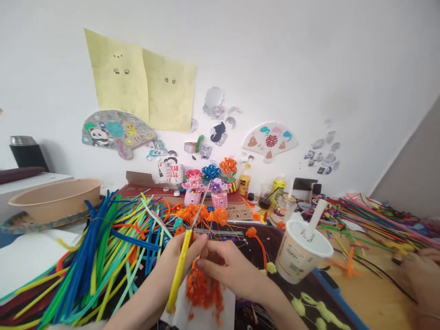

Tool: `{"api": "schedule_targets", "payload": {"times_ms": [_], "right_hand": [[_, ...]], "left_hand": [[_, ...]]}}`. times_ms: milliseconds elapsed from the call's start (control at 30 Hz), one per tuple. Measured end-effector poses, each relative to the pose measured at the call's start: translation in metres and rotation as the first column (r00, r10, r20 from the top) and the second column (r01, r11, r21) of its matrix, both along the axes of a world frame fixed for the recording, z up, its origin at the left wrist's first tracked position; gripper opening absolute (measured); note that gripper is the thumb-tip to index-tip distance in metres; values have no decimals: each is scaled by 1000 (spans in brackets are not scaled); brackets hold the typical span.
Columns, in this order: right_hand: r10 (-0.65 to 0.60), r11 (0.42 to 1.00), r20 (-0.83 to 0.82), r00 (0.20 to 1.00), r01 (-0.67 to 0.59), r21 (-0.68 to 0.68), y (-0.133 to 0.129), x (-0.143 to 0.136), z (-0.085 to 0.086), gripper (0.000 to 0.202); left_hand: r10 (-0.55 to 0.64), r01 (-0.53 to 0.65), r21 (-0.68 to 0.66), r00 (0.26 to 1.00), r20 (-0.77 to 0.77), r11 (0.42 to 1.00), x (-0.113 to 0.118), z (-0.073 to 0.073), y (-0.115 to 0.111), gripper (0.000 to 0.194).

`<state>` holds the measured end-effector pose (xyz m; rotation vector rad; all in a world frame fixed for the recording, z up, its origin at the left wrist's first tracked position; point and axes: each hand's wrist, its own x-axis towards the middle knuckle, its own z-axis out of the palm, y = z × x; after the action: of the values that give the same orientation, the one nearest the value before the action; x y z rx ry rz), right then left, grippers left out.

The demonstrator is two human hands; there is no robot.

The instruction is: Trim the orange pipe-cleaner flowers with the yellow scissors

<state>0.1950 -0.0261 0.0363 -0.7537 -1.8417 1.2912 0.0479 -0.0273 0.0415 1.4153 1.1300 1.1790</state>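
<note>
Scissors with yellow handles (179, 272) are in my left hand (185, 252), their blades pointing up and away. My right hand (223, 259) meets it at the fingertips, its thumb and fingers pinched together; whatever lies between them is too small to make out. Just below both hands, a heap of orange fuzzy pieces (202, 286) rests on a white sheet (227, 309). Beyond my hands lie orange pipe-cleaner flowers (220, 215) with thin wire stems.
Bundled colored pipe cleaners (99, 256) spread at the left, near a beige basin (57, 199). A white cup (302, 252) stands at the right. Small flower pots (192, 197) and bottles (244, 180) line the back. Another person's hand (421, 275) is at the right edge.
</note>
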Motion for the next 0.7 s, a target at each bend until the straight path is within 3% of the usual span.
{"api": "schedule_targets", "payload": {"times_ms": [167, 300, 333, 433, 567, 700], "right_hand": [[-32, 987, 211, 977, -2, 159, 3, 2, 16, 22], [9, 995, 221, 975, -30, 91, 11, 5, 19, 27], [49, 998, 193, 980, -54, 23, 14, 6, 18, 28], [1, 996, -7, 1000, -2, -86, 22, 8, 11, 34], [-94, 991, -281, 955, 62, -121, 28, 7, -3, 41], [-79, 994, -357, 931, 45, -103, 30, 6, -8, 61]], "left_hand": [[7, -7, -19, 1000, -10, 1000, -1, 7, 5, 38], [12, -12, 3, 1000, 15, 1000, -4, 16, 0, 39], [3, -3, 7, 1000, 22, 1000, -5, 17, 0, 40], [-56, 56, 13, 997, 44, 998, -9, 13, 2, 42], [-193, 195, -17, 979, 66, 981, -12, -2, 7, 42], [-321, 331, -91, 941, 103, 939, -13, -16, 5, 37]]}}
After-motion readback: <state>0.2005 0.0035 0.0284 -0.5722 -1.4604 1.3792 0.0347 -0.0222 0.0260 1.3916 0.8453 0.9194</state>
